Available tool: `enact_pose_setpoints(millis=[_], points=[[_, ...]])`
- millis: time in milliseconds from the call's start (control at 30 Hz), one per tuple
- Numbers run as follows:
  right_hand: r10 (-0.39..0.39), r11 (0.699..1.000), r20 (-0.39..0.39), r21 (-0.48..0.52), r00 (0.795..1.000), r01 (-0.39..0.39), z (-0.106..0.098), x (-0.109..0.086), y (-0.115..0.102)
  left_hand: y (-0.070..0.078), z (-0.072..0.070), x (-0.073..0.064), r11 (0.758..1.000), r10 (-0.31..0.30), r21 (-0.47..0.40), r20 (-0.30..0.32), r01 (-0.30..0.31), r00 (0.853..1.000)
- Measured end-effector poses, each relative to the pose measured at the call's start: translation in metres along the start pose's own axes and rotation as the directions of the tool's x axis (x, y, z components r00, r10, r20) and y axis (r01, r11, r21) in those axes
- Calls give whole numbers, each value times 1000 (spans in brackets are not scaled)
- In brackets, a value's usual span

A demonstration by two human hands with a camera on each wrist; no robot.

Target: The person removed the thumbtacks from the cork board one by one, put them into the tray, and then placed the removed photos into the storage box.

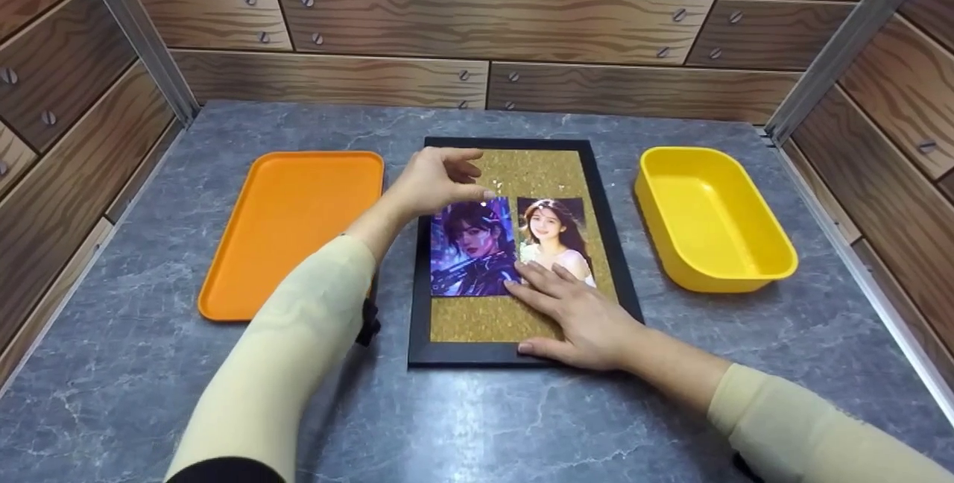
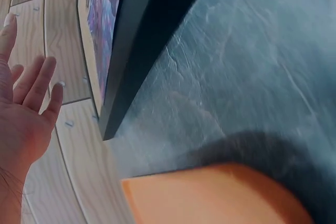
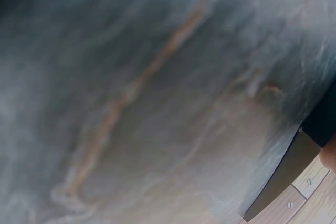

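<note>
A cork board (image 1: 536, 166) with a black frame (image 1: 469, 355) lies on the table, carrying two picture cards side by side. The left card, a purple-blue illustrated figure (image 1: 473, 259), sits under my left hand (image 1: 440, 177). That hand hovers with thumb and fingers apart, the thumb tip right at the card's top edge beside a small white dot. My right hand (image 1: 585, 315) rests flat, fingers spread, over the lower part of the portrait photo (image 1: 548, 226) and the cork, thumb on the frame. In the left wrist view the left hand (image 2: 31, 98) holds nothing.
To the left lies a flat orange tray (image 1: 298, 222), its right side behind the left forearm. A deep yellow bin (image 1: 715, 215) stands at the right. Several tiny white specks dot the cork above the cards. Wood-patterned walls (image 1: 477, 21) enclose the grey marbled table (image 1: 447, 431).
</note>
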State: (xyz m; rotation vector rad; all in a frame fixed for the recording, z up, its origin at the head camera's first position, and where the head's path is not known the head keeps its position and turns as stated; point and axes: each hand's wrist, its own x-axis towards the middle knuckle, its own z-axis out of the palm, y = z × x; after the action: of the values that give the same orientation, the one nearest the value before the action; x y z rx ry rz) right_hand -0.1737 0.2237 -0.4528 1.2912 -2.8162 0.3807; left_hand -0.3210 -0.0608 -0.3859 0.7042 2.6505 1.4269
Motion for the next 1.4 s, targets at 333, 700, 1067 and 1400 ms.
enact_pose_setpoints(millis=[333,700,1067,1400], points=[[4,1000,11,8,1000,-4,-1,1,2,-29,13,18,983,-44,-175,43,51,998],[13,1000,8,9,1000,-13,-1,-3,2,-31,23,30,980,-28,-195,12,30,1000],[23,1000,15,19,1000,-23,1,0,1,-37,27,30,978,-33,-205,85,50,996],[13,1000,9,17,1000,-13,1,0,0,-43,24,30,987,-39,-148,133,58,990]])
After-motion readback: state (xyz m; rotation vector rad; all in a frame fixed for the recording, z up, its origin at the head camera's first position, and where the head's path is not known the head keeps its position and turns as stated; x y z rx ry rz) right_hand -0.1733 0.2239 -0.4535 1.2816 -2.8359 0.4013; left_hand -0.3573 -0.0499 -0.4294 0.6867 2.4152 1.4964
